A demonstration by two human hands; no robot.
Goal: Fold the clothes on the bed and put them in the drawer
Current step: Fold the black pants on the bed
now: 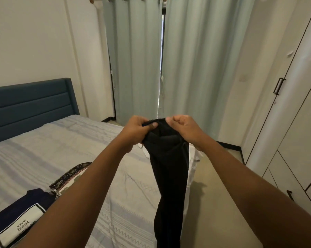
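Head view, garment raised for folding. My left hand [138,127] and right hand [183,127] are close together at chest height, each with fingers curled and thumb pinching the top edge of a black garment [169,176]. Both hands therefore hold cloth, and neither is free. I judge the two pinches sit at one end of the piece, perhaps a waistband, though the dark fabric hides its seams and I cannot tell whether it is a pair of trousers. Held high, the garment hangs in one long narrow drop past the bottom of the view, so its own weight pulls it straight. This probably serves to line up its edges before a fold.

It hangs over the near corner of the bed [61,149], above the edge where the striped bedspread meets the floor [213,194], and touches neither as far as I can see. On the bed at lower left lie a navy T-shirt [31,203] with a white printed patch and, just beside it, a patterned cloth [68,174]. My left forearm hides part of each. Both wait within reach.

Beyond are a blue headboard [31,104], pale green curtains [136,68] and, at right, a white wardrobe [294,122]. Its low panels with black handles may be the drawers, all closed.
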